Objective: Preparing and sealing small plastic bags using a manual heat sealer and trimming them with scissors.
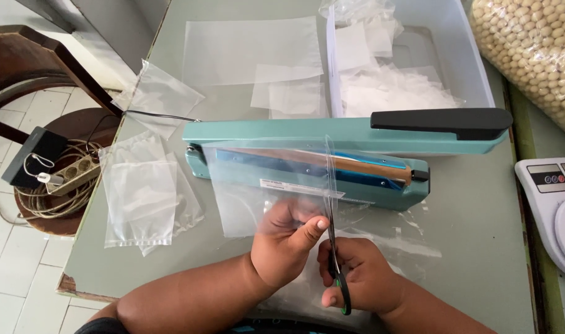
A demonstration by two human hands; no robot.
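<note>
My left hand point(285, 244) pinches the lower edge of a clear plastic sheet point(264, 185) and holds it up in front of a teal heat sealer point(332, 139). My right hand point(360, 275) grips black-and-green scissors point(334, 247), blades pointing up along the sheet's right edge. The blades lie against the plastic near its vertical fold. The sealer's arm with a black handle point(440, 120) is raised.
Cut clear bags point(140, 192) lie at the left of the grey table point(480, 247), more plastic sheets point(251, 52) at the back. A white bin point(462, 55) holds plastic pieces. A bag of beans point(536, 49) and a white scale point(555, 204) sit right. A power strip point(72, 176) rests on a stool left.
</note>
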